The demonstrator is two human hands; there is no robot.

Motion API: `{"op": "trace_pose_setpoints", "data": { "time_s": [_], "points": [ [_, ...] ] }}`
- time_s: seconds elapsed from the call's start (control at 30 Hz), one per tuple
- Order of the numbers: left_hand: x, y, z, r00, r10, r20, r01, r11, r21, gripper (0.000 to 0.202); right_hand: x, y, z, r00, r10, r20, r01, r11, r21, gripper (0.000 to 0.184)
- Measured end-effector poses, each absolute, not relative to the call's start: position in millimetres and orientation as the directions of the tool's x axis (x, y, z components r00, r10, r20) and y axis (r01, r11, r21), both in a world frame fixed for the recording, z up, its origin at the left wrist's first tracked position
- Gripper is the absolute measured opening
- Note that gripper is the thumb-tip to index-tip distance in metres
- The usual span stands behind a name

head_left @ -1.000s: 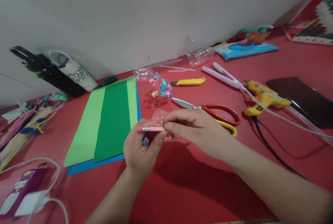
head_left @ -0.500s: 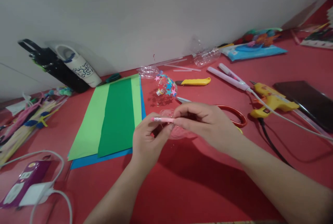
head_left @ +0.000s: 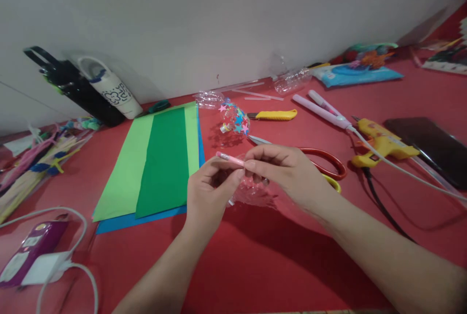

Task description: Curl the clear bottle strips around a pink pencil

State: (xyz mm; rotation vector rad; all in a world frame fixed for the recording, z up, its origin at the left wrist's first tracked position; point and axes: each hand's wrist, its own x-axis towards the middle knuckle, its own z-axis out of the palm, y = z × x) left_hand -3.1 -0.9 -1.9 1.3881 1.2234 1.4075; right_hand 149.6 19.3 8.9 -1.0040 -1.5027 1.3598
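A pink pencil (head_left: pixel 233 159) with a metal band near its eraser end slants across the space between my hands. My right hand (head_left: pixel 292 173) is closed, pinching the pencil between thumb and forefinger. My left hand (head_left: pixel 211 185) is closed too, its thumb tip meeting the right fingertips just under the pencil; what its fingers grip is hidden. Beneath and behind the fingers shows a clear plastic piece (head_left: pixel 255 195), partly covered by the hands. Beyond them stands a clear rounded plastic piece covered with coloured stars (head_left: pixel 235 118). Scissors (head_left: pixel 328 161) with red and yellow handles lie beside my right hand.
A yellow cutter (head_left: pixel 275 115), hair straightener (head_left: pixel 321 110), glue gun (head_left: pixel 385 144) and dark phone (head_left: pixel 430 146) lie to the right, with cables. Green sheets (head_left: pixel 164 163) lie left. Two bottles (head_left: pixel 120 95) lean on the wall; a purple device (head_left: pixel 32 251) lies front left.
The pencil has tilted, its eraser end now higher and farther from me. My right hand has shifted slightly, and more of the clear plastic shows below the fingers.
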Motion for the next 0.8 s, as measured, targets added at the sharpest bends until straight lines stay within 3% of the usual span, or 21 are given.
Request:
{"op": "trace_pose_setpoints", "data": {
  "time_s": [0.2,0.43,0.67,0.8],
  "points": [
    [-3.8,-3.4,-0.4,-0.1,0.977,0.189,0.147,-0.173,0.974,0.005,147.9,20.8,6.8,-0.331,0.943,-0.018,-0.097,-0.053,-0.994,0.015],
    [-2.5,-3.3,1.5,-0.107,0.974,0.199,0.211,-0.173,0.962,0.003,145.7,18.6,10.5,-0.299,0.954,-0.006,-0.001,-0.007,-1.0,0.015],
    [-5.3,0.9,-6.1,-0.058,0.992,0.115,-0.06,-0.119,0.991,0.004,147.0,17.8,9.5,-0.261,0.964,0.051,0.066,0.071,-0.995,0.015],
    [-5.5,0.3,-6.2,-0.087,0.979,0.182,0.015,-0.181,0.983,0.003,145.4,18.6,7.0,-0.281,0.96,-0.007,-0.013,-0.012,-1.0,0.018]
  ]
}}
